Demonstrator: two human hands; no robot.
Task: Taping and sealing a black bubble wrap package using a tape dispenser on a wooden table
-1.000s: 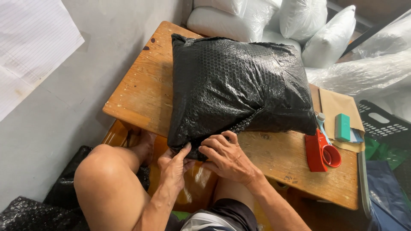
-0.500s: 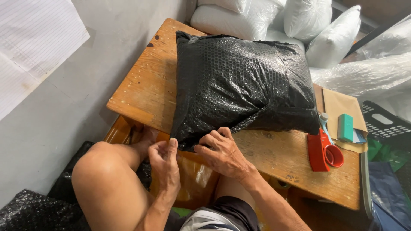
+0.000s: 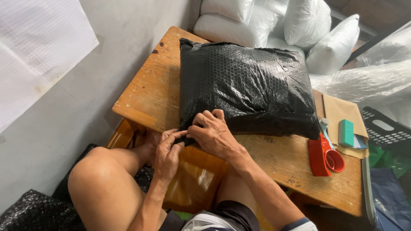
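While a plump black bubble-wrap package (image 3: pixel 248 85) lies flat across a low wooden table (image 3: pixel 150 94), both hands meet at its near left corner: the right hand (image 3: pixel 212 132) presses down on the corner with fingers curled, and the left hand (image 3: pixel 167 147) pinches the black edge just beneath it, the two hands touching. To the right on the table sit a red tape dispenser (image 3: pixel 324 158), a small teal block (image 3: pixel 346 132) and brown cardboard (image 3: pixel 338 111). White plastic-wrapped pillows (image 3: pixel 274 21) are piled behind the table
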